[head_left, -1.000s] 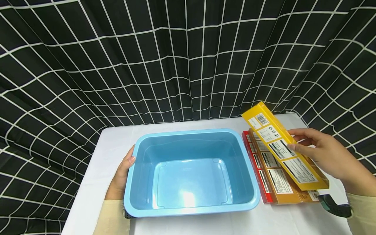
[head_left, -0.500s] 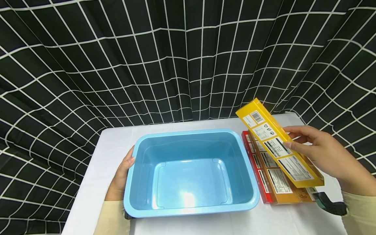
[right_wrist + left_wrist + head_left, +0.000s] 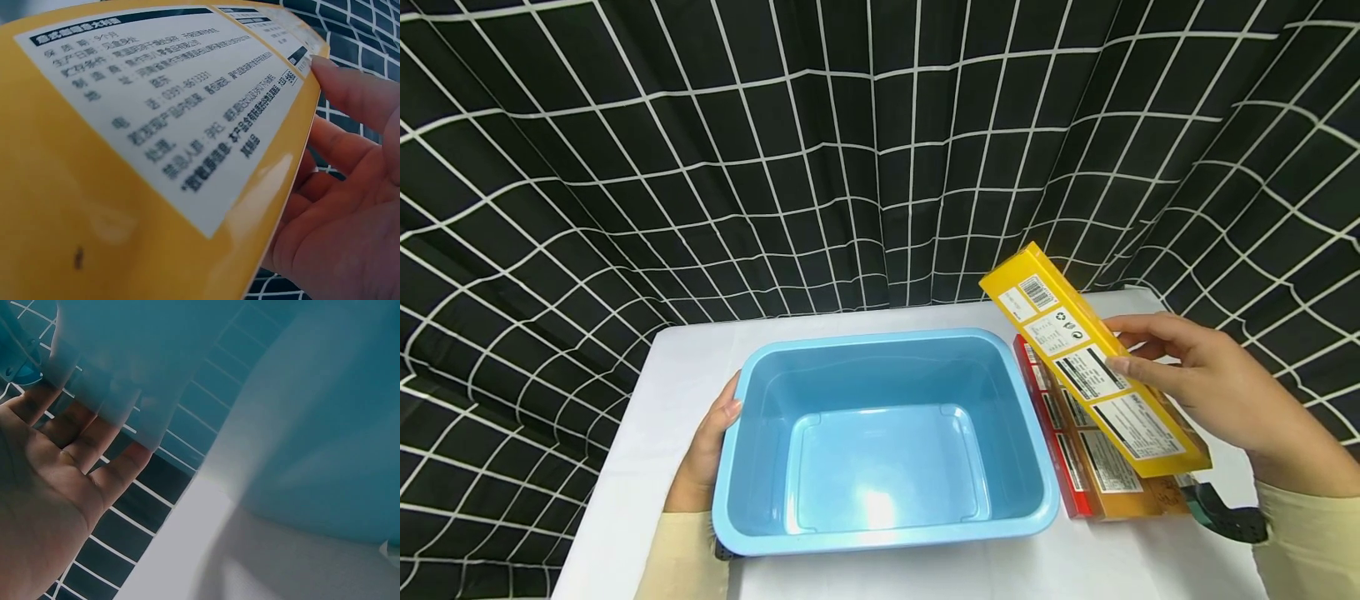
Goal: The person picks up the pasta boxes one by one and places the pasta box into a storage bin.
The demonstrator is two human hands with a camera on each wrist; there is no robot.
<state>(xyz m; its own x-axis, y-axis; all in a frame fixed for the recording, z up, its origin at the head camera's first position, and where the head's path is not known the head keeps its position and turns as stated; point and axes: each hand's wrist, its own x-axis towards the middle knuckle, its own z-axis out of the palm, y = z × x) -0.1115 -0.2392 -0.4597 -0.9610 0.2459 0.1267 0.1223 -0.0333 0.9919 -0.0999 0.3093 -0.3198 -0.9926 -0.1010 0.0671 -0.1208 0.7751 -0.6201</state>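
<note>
My right hand [image 3: 1198, 371] pinches a long yellow box [image 3: 1086, 367] by its right edge, thumb on the labelled face and fingers behind. Tilted, the box hangs over an orange-brown box [image 3: 1105, 467] and a red box [image 3: 1072, 475] on the table, covering part of both. Close up in the right wrist view, a printed white label [image 3: 162, 94] spreads over the yellow face. My left hand [image 3: 707, 446] grips the left rim of a blue plastic basin [image 3: 887, 546], thumb on the rim. In the left wrist view, the fingertips reach behind its see-through blue edge.
A white-covered table [image 3: 662, 367] carries the basin and boxes. Black curtain with a white grid [image 3: 880, 167] surrounds its back and sides. The basin's right rim stands right beside the red box.
My right hand has carried the yellow box left and slightly up, so its upper end now nears the basin's far right corner. The left hand keeps its hold on the rim.
</note>
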